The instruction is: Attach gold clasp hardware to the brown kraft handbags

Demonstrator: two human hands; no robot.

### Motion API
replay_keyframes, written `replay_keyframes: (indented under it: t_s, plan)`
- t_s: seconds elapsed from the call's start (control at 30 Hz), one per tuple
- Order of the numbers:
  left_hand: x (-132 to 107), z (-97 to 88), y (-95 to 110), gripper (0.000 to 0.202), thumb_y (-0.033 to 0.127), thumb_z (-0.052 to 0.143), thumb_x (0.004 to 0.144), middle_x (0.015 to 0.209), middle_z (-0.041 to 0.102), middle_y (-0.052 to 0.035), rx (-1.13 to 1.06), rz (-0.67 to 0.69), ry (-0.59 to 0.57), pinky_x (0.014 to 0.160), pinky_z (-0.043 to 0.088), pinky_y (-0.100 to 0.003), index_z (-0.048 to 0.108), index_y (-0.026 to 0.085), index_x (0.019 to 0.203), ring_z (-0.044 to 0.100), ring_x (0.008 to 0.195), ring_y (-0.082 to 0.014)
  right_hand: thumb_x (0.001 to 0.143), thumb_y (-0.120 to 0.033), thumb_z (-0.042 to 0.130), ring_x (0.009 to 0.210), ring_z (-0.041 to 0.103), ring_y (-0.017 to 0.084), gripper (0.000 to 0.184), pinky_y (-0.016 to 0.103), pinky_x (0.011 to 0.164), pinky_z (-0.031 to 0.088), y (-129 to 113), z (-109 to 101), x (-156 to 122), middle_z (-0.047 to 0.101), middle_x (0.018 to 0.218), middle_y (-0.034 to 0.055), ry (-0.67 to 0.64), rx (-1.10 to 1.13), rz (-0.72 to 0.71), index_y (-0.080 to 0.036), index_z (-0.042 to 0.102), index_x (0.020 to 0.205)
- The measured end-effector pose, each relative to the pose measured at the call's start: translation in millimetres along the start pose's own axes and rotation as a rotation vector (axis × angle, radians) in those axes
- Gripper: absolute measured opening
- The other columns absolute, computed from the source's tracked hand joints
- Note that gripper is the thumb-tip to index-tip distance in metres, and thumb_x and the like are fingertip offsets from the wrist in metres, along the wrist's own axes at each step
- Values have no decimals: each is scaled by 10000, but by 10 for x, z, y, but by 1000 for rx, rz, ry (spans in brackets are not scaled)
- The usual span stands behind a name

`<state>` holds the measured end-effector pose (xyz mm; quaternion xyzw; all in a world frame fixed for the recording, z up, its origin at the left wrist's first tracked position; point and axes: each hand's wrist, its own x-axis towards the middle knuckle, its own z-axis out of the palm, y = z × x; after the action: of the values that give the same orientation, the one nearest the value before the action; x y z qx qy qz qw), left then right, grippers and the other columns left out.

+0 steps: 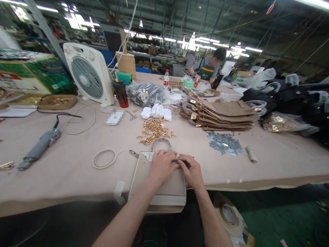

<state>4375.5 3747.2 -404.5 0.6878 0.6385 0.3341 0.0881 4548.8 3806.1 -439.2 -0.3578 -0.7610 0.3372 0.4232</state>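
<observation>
A beige and white handbag (144, 178) lies at the table's front edge, its lower end jutting out toward me. Its wrapped loop handle (161, 140) points away from me. A strap with a gold-coloured metal fitting (133, 153) sticks out at its upper left corner. My left hand (162, 165) rests over the bag's top edge, fingers bent and thumb reaching right. Beside it my right hand (190, 168) pinches the top edge near the right corner. The fingertips of both hands nearly meet there, and any small part between them is hidden.
Beyond the bag lie gold-coloured fittings (155, 130) and grey metal pieces (224, 143). A tape roll (104, 159) and an electric screwdriver (39, 149) lie left. Stacked brown bag panels (223, 115) stand right. A fan (88, 73) stands behind; a co-worker (208, 67) sits across.
</observation>
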Motion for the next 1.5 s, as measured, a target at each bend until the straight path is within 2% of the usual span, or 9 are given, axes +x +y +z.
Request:
replay_keyframes:
  t_s: [0.4, 0.57, 0.97, 1.2, 1.3, 1.5]
  plan:
    - [10, 1, 25, 170, 418, 788, 885, 1252, 749, 65, 12, 6, -6, 1067, 373, -468, 722, 316, 1004, 584, 1190, -247, 958, -264, 649, 1137, 672, 246, 108, 440, 1050, 504, -73, -33, 33, 761, 1071, 56, -23, 38, 25, -277, 753, 930]
    - [1, -2, 2, 206, 438, 756, 909, 1297, 732, 34, 9, 19, -15, 1074, 367, -475, 725, 302, 1060, 579, 1214, -247, 964, -270, 643, 1127, 666, 239, 104, 428, 1038, 502, -83, -32, 55, 756, 1070, 56, -35, 33, 34, -268, 744, 936]
    - [-11, -15, -1, 215, 393, 746, 893, 1319, 713, -3, -9, 6, 11, 1098, 378, -486, 693, 272, 1063, 591, 1236, -263, 944, -295, 652, 1047, 673, 240, 105, 426, 1010, 510, -64, 39, 92, 746, 1037, 62, -28, 35, 114, -253, 745, 920]
    - [-29, -8, -20, 357, 392, 770, 860, 1317, 704, -40, -23, 7, 27, 1122, 389, -470, 648, 244, 1162, 590, 1243, -266, 919, -294, 678, 1005, 679, 240, 86, 414, 960, 537, -22, 98, 97, 739, 1030, 58, -7, 39, 143, -254, 748, 948]
    - [-35, -13, -25, 358, 389, 763, 864, 1316, 701, -45, -28, 12, 26, 1128, 385, -474, 640, 246, 1168, 588, 1245, -267, 925, -295, 679, 1041, 669, 238, 96, 416, 971, 537, -6, 88, 80, 724, 1070, 68, 6, 15, 103, -253, 748, 977]
    - [-47, -47, -30, 336, 357, 756, 866, 1370, 683, -41, -41, 42, -2, 1162, 358, -482, 658, 263, 1173, 566, 1297, -268, 942, -298, 679, 1157, 645, 240, 170, 448, 1068, 498, 7, -35, 91, 708, 1182, 76, -125, -26, 30, -281, 765, 1087]
